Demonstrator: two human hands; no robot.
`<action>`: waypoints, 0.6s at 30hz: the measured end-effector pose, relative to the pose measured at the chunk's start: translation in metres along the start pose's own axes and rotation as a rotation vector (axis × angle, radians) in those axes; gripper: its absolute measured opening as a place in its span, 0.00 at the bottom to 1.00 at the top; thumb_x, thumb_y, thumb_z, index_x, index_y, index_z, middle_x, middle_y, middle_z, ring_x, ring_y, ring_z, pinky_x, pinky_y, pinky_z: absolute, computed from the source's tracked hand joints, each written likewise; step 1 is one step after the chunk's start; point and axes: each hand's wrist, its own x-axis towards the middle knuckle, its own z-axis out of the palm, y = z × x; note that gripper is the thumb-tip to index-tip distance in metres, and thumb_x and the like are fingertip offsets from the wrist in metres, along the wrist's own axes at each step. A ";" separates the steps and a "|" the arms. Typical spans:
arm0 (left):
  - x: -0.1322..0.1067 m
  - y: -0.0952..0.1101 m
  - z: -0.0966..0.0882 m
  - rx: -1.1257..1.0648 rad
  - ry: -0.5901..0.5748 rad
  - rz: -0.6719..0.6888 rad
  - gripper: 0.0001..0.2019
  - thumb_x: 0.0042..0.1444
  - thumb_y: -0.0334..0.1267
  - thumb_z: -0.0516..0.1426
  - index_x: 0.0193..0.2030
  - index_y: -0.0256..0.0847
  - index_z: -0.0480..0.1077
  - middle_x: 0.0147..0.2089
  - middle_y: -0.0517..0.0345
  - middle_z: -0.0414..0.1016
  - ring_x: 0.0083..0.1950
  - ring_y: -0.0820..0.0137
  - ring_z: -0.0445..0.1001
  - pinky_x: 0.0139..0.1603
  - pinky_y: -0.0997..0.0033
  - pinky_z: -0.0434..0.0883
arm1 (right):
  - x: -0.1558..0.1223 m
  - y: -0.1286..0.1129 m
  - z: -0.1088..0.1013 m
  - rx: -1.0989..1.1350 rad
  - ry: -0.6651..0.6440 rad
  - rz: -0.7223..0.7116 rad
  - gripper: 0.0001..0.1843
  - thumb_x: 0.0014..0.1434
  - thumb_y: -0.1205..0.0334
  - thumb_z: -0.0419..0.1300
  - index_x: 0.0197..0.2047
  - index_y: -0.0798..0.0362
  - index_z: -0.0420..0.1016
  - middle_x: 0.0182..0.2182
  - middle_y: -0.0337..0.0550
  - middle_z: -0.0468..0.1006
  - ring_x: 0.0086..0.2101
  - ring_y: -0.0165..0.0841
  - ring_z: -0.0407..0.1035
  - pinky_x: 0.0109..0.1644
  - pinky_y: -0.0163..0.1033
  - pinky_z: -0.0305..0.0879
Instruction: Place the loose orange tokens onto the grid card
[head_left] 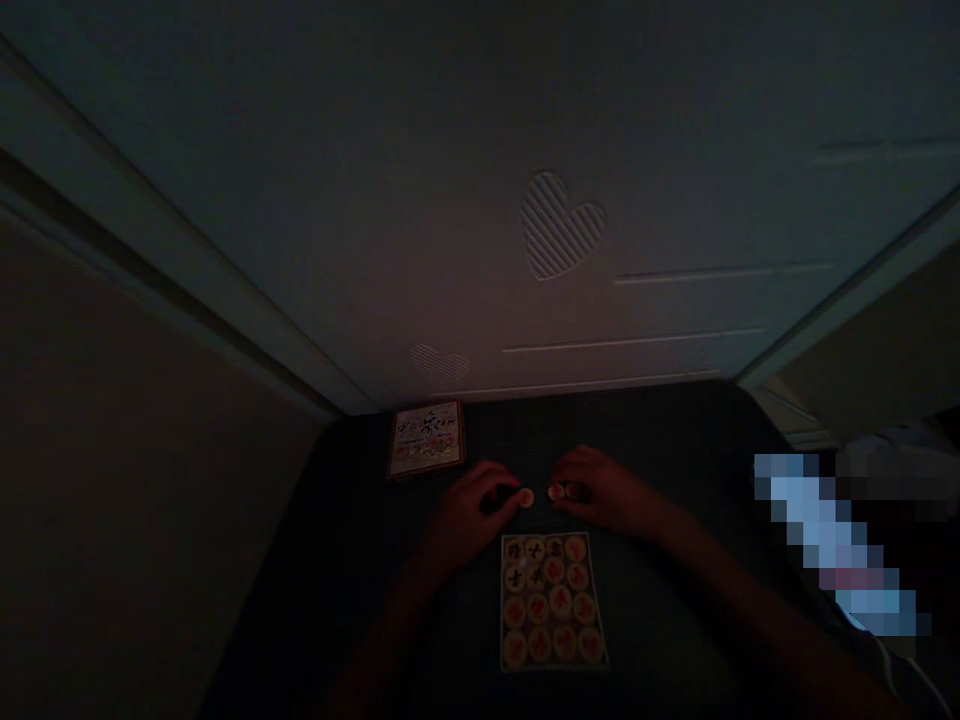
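My left hand (476, 502) is closed in a pinch on a small round Chinese chess piece (527, 497) with a red mark. Across a narrow gap, my right hand (596, 488) has its fingers closed around another Chinese chess piece (556, 492), also marked in red. A further pale round edge shows behind that piece, partly hidden by the fingers. Just below both hands lies a square tray (504, 628) filled with rows of round pieces. Black characters show on several at its upper left, and the others bear red ones.
A flat box (426, 462) with dark writing on its lid lies at the table's far left corner. The dark table (667, 425) meets a pale panel (450, 200) with raised hearts and lines. At right, beyond the table, is a bright pixelated patch (832, 545). The light is dim.
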 end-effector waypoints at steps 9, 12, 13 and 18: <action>0.000 0.001 0.002 0.025 -0.071 -0.023 0.12 0.66 0.50 0.59 0.49 0.49 0.77 0.54 0.58 0.79 0.33 0.73 0.73 0.39 0.68 0.74 | 0.000 -0.001 0.000 0.067 0.038 0.053 0.07 0.68 0.60 0.62 0.48 0.47 0.79 0.43 0.44 0.83 0.45 0.37 0.76 0.51 0.44 0.71; -0.001 0.002 0.001 -0.015 -0.051 -0.022 0.12 0.66 0.49 0.59 0.49 0.48 0.77 0.53 0.57 0.79 0.35 0.72 0.73 0.40 0.68 0.74 | -0.007 -0.011 -0.004 0.056 0.076 0.050 0.08 0.68 0.57 0.63 0.49 0.47 0.79 0.44 0.44 0.83 0.45 0.38 0.76 0.51 0.45 0.71; -0.001 0.002 0.001 -0.035 -0.038 -0.022 0.11 0.66 0.49 0.59 0.48 0.47 0.77 0.53 0.56 0.79 0.35 0.72 0.73 0.41 0.68 0.74 | -0.010 -0.017 -0.005 0.052 0.083 0.050 0.08 0.68 0.57 0.63 0.49 0.46 0.79 0.44 0.44 0.83 0.45 0.38 0.76 0.52 0.46 0.71; -0.001 0.001 0.001 -0.062 -0.027 -0.032 0.11 0.67 0.47 0.59 0.48 0.47 0.77 0.50 0.57 0.79 0.36 0.71 0.74 0.40 0.68 0.73 | -0.028 -0.057 -0.001 0.089 -0.005 -0.002 0.07 0.69 0.57 0.62 0.49 0.45 0.77 0.45 0.42 0.83 0.48 0.39 0.74 0.57 0.48 0.67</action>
